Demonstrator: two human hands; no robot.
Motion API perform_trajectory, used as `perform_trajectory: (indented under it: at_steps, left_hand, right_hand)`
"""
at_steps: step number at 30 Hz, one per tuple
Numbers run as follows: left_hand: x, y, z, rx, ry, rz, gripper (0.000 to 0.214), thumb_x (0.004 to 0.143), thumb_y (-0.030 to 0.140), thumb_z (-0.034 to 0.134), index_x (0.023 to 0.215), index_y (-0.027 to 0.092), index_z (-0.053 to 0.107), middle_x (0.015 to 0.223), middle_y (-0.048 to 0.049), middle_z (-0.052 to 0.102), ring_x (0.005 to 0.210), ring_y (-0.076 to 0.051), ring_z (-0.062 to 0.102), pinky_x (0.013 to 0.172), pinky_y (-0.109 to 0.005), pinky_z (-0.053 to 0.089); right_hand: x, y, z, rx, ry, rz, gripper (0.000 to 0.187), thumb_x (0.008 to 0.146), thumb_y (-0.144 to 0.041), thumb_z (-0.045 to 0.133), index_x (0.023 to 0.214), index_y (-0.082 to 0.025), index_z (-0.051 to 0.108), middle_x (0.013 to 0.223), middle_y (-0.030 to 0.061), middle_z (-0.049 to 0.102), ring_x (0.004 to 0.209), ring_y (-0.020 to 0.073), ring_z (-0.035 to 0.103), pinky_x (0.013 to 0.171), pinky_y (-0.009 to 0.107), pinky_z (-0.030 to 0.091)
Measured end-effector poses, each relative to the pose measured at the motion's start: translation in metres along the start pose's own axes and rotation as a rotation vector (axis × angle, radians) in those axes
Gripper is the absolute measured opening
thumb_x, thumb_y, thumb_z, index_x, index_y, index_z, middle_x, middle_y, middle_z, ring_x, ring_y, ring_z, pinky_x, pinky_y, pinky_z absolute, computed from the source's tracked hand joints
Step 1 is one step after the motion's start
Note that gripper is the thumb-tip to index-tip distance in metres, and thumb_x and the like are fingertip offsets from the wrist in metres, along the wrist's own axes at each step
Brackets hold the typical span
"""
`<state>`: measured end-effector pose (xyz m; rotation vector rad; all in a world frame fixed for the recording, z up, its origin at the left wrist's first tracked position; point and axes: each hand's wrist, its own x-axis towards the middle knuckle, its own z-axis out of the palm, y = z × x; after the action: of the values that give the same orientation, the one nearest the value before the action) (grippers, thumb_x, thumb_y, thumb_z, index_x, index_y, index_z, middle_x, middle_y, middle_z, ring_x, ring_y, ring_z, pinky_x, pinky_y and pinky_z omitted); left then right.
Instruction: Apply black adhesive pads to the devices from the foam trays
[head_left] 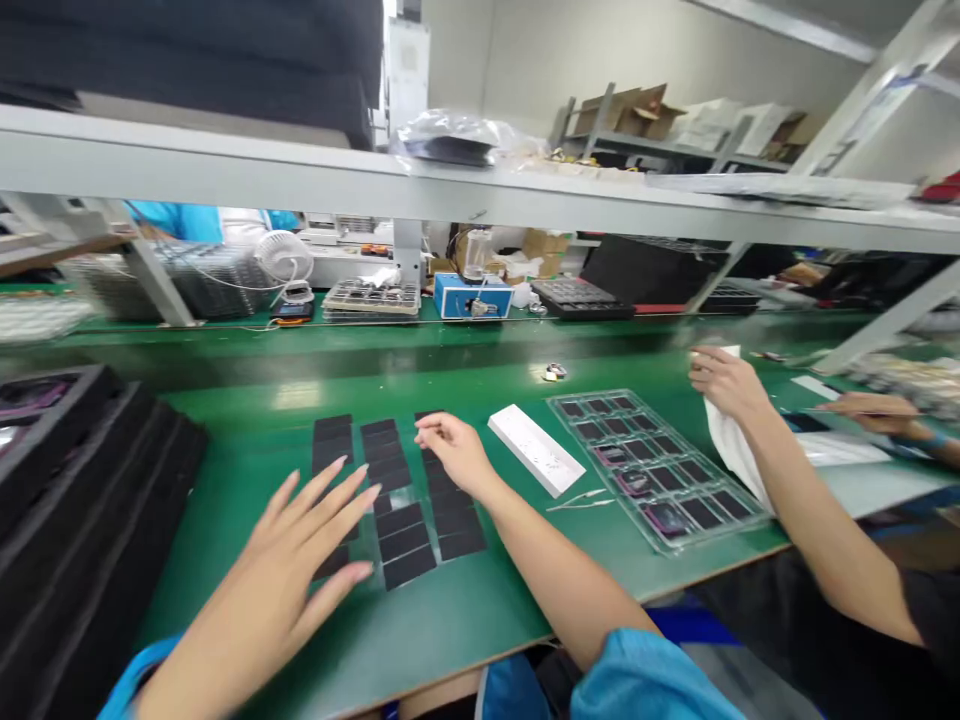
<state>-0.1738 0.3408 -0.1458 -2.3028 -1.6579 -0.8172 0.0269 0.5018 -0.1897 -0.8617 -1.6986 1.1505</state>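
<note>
Green table (480, 610), lower centre of frame: glossy black rectangular strips (397, 520), laid flat in three columns.

Left hand (300, 560), lower left: open, fingers spread, palm down. The fingertips (367, 495) lie over the left and middle columns.

Right hand (457, 452), centre: fingers loosely curled, tips at the upper end of the right column. Whether it pinches a strip cannot be told. The two hands are apart.

White oblong block (536, 450): flat on the table, just right of the right hand.

Thin metal tweezers (581, 500): between the block and the tray.

Clear plastic compartment tray (660, 470), right of centre: dark pieces in most pockets.

Co-worker's hand (724, 385), upper right: closed on a white sheet (731, 450) beside the tray.

Stacked black foam trays (75, 500): left edge.

Small blue box (472, 297) and white desk fan (285, 260): far side of the table, under the grey shelf (300, 180).
</note>
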Motion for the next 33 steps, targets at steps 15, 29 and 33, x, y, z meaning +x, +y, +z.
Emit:
perform_trajectory:
  at_steps: [15, 29, 33]
  left_hand:
    - [0.01, -0.018, 0.099, 0.096, -0.288, 0.116, 0.069, 0.088, 0.043, 0.046, 0.146, 0.036, 0.009, 0.146, 0.0009, 0.032, 0.131, -0.029, 0.036, 0.101, -0.05, 0.039]
    - [0.024, -0.018, 0.086, -0.071, -0.272, -0.025, 0.06, 0.089, 0.035, 0.048, 0.144, 0.034, 0.022, 0.14, -0.0006, 0.044, 0.13, -0.025, 0.038, 0.107, -0.05, 0.033]
    - [0.024, -0.018, 0.083, -0.276, -0.201, -0.141, 0.048, 0.089, 0.033, 0.049, 0.136, 0.029, 0.039, 0.134, -0.0035, 0.051, 0.128, -0.024, 0.041, 0.107, -0.047, 0.033]
  right_hand:
    - [0.128, 0.044, -0.27, -1.018, 0.391, 0.703, 0.024, 0.085, -0.034, 0.059, 0.096, -0.012, 0.062, 0.105, 0.0091, 0.064, 0.1, 0.0208, 0.059, 0.09, 0.042, 0.043]
    - [0.169, 0.069, -0.214, -0.953, 0.128, 0.402, 0.018, 0.061, -0.019, 0.072, 0.077, -0.014, 0.069, 0.078, 0.0082, 0.069, 0.084, 0.0241, 0.064, 0.076, 0.03, 0.048]
    - [0.146, 0.039, -0.15, -0.741, 0.052, 0.146, 0.039, 0.067, -0.026, 0.069, 0.104, -0.017, 0.064, 0.097, 0.0053, 0.068, 0.085, 0.0171, 0.064, 0.078, 0.027, 0.051]
